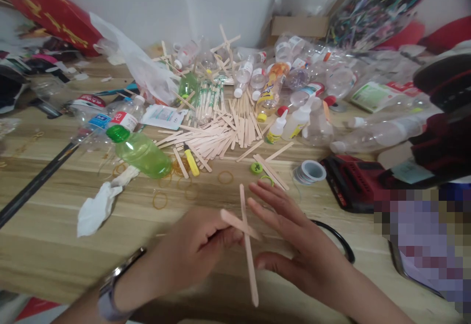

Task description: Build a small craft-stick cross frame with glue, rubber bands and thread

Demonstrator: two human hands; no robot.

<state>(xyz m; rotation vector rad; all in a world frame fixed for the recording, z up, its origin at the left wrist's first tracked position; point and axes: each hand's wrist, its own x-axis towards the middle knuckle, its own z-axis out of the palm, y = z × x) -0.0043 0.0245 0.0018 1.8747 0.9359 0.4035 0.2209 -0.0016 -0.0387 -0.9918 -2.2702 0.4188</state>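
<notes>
Two wooden craft sticks crossed into an X (250,265) are up in front of me, above the table's near part. My left hand (206,245) pinches them close to where they cross, thumb and fingers closed. To the right of the sticks is my right hand (294,230), its fingers spread and its thumb apart, holding nothing. Its fingertips are close to the upright stick; whether they touch it I cannot tell. Beyond my hands lies a loose pile of craft sticks (209,140), with a yellow utility knife (191,160) at its near edge.
A green bottle (142,154) lies left, near a crumpled tissue (97,208) and several rubber bands (159,200). Glue bottles (276,127), a tape roll (309,172) and a red-black power tool (353,181) are on the right. Plastic bottles (245,74) crowd the back.
</notes>
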